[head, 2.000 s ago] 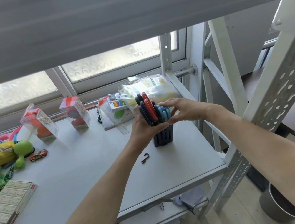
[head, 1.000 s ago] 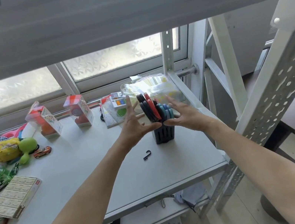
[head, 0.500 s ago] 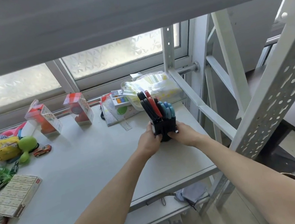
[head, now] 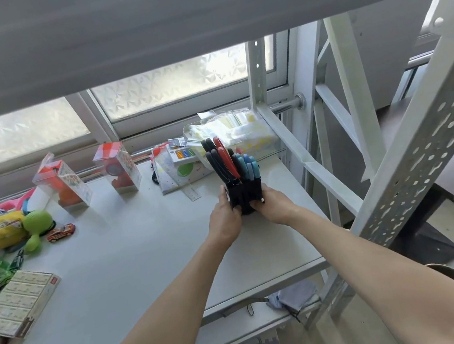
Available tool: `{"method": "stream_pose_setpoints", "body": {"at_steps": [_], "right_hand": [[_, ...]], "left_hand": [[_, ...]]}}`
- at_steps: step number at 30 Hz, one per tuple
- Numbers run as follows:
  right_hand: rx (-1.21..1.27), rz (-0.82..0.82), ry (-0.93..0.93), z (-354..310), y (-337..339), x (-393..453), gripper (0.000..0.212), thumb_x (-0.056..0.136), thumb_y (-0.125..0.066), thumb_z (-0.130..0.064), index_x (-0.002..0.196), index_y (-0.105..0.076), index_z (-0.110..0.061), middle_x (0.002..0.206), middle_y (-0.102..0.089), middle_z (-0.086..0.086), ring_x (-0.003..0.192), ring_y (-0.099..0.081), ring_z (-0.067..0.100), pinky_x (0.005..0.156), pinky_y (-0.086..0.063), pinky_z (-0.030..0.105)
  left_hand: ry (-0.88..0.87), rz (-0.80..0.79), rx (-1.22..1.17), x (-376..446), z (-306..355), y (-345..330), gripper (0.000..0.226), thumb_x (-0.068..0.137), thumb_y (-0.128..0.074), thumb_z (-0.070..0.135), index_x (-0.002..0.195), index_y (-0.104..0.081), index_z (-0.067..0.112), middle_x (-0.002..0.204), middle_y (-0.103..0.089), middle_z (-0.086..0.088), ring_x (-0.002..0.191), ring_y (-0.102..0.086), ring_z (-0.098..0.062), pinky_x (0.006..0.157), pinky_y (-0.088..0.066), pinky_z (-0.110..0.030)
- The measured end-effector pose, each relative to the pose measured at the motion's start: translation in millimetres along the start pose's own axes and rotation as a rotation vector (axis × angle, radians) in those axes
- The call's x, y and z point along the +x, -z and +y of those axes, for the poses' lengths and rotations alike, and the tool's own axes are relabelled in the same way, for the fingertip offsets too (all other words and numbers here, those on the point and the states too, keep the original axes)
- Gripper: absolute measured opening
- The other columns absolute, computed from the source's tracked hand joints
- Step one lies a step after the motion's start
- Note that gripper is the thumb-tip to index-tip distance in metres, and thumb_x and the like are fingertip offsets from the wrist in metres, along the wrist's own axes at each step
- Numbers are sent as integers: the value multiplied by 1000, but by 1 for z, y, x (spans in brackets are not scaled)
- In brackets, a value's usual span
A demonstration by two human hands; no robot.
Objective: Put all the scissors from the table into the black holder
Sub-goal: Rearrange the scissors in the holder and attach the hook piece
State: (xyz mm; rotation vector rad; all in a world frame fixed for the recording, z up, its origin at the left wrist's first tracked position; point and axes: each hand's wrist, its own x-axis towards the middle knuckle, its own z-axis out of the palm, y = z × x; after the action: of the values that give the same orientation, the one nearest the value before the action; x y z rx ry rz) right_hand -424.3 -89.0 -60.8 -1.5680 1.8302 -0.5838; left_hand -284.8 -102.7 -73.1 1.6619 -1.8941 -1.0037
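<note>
Both hands have come down from the scissor handles to the bottom of the holder, where they were half a second ago too. The left hand [head: 224,217] is wrapped around the left side of the black holder [head: 246,194], with its fingers curled tight on it. The right hand [head: 273,204] grips the right side the same way. The two hands almost meet at the front, low on the holder.

The holder stands up straight on the table [head: 115,265], near the right edge. The scissors [head: 231,160] stick up out of it, handles on top. The ones with black and red handles are on the left and are taller. The ones with blue handles are on the right and are shorter. I see no other scissors lying on the table.

Just behind the holder sits a clear bag [head: 237,132] with white and yellow things inside. To the left of it is a small card [head: 182,156] with colored rings on it. Farther left stand two clear boxes [head: 119,171] with red tops. Well over on the left side there is a green toy [head: 36,224], a little red toy car [head: 61,232] and a flat box [head: 16,303].
</note>
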Motion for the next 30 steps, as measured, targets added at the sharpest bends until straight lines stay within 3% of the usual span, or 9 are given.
{"method": "stream_pose_setpoints", "body": {"at_steps": [9, 18, 23, 30], "right_hand": [[-10, -21, -33, 1, 1, -1, 41, 96, -52, -19, 137, -46, -14, 131, -59, 12, 119, -55, 32, 98, -45, 40], [22, -29, -49, 2, 3, -2, 46, 94, -55, -19, 138, -43, -16, 130, -59, 12, 118, -56, 31, 98, -47, 43], [17, -36, -59, 4, 6, -5, 51, 96, -54, -18, 144, -37, -16, 125, -60, 13, 114, -56, 30, 94, -47, 39], [33, -40, -83, 4, 6, -6, 59, 95, -58, -22, 148, -31, -17, 127, -57, 12, 114, -55, 28, 94, -47, 38]], "left_hand": [[4, -21, -8, 2, -13, 0, 73, 99, -51, 12, 161, -14, 20, 133, -63, -12, 126, -56, -32, 107, -45, -40], [-97, -33, 31, -4, -27, 8, 80, 94, -59, 10, 160, -17, 25, 133, -60, -10, 110, -63, -23, 101, -51, -35], [-114, -81, 145, -9, -37, 17, 94, 86, -74, 13, 160, -18, 27, 137, -56, -8, 122, -56, -22, 104, -49, -32], [-136, -64, 187, -13, -43, 19, 93, 83, -73, 12, 159, -20, 24, 134, -57, -6, 119, -56, -19, 104, -49, -33]]}}
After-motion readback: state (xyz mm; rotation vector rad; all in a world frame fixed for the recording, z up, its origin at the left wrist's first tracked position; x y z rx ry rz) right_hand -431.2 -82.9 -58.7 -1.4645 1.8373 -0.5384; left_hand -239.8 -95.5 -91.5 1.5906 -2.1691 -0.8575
